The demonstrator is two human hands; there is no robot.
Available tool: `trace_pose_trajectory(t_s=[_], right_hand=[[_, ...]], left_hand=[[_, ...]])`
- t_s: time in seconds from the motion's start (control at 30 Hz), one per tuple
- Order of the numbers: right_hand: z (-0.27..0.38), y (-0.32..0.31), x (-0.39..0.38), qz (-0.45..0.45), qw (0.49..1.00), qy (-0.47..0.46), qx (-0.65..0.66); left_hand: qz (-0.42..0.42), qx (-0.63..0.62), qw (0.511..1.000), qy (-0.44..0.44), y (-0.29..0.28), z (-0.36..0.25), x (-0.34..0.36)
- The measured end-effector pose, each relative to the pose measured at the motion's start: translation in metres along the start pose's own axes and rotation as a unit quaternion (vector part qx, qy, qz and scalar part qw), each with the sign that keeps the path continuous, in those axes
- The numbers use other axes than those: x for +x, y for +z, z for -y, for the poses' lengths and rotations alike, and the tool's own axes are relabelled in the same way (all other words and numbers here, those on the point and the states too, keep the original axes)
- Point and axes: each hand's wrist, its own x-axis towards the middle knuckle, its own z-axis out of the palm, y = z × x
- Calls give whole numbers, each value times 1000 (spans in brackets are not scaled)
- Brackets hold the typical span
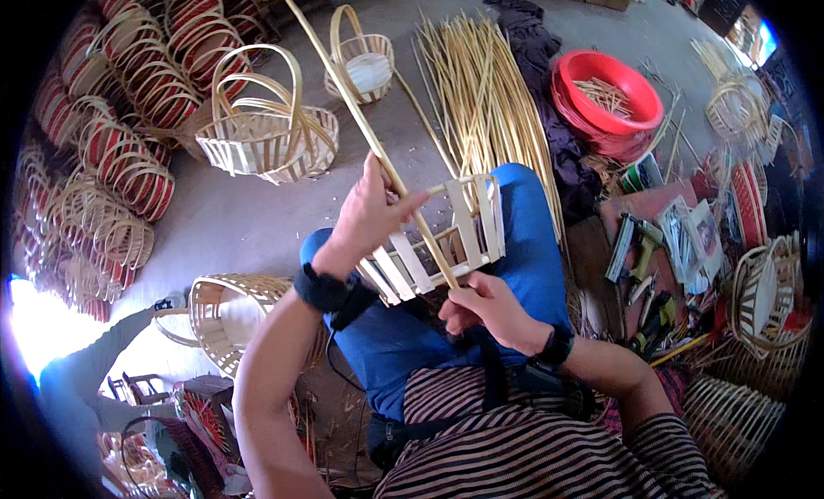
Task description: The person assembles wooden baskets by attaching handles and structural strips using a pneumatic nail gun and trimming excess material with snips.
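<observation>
A long pale bamboo strip (354,104) runs slantwise from the top edge of the view down across a small slatted basket (468,233) on my lap. My left hand (365,214) is closed round the strip, thumb laid across it, above the basket's left side. At the strip's lower end, my right hand (498,314) pinches it between thumb and fingers, beside the basket's near rim. The basket lies tilted between my knees, its upright slats spaced apart and its inside partly showing. My left hand hides part of the basket's left side.
Two handled baskets (266,147) (365,66) stand ahead on the floor. A bundle of bamboo strips (489,96) lies beyond my knees, with a red basin (614,91) to its right. Stacked baskets (129,61) fill the left. Tools (631,250) lie right; another person's arm (94,353) shows lower left.
</observation>
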Motion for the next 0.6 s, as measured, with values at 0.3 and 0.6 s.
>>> trace_pose_trajectory(t_s=[0.3,0.6], right_hand=[[-20,32,16,-18,996,-37,85],[-9,-181,-102,-481,770,-128,-399]], left_hand=[[-49,172,965,191,7,8,-41],[-71,200,963,164,5,-8,-51]])
